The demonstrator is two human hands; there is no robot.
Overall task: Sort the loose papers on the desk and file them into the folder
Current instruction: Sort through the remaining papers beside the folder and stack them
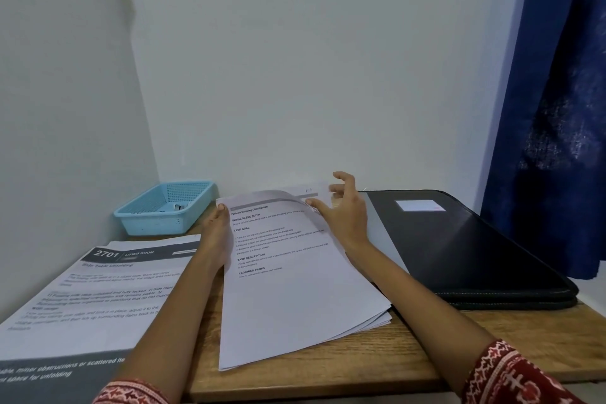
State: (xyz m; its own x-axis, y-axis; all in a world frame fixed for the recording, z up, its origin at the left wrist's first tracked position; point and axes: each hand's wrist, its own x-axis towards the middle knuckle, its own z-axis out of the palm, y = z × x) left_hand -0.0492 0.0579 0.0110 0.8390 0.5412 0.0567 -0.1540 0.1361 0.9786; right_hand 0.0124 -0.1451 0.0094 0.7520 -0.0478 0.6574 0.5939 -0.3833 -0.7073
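Your left hand (214, 233) grips the centre stack of papers (295, 292) at its 10 o'clock edge; your right hand (344, 210) pinches the top sheet's far corner, curling it up. The black folder (459, 246) lies shut at 3 o'clock, touching the stack. A second paper pile (98, 298) sits at 9 o'clock on the tabletop (328, 374), a blue basket (164, 207) at 11, a blue curtain (557, 92) at 2.

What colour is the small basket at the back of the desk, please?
Light blue; the basket shows best in the head view.

Your wooden desk (410, 357) carries a paper stack (295, 289) between your hands, printed sheets (98, 298) left, a folder (465, 246) right, and a basket (165, 207), contents unclear.
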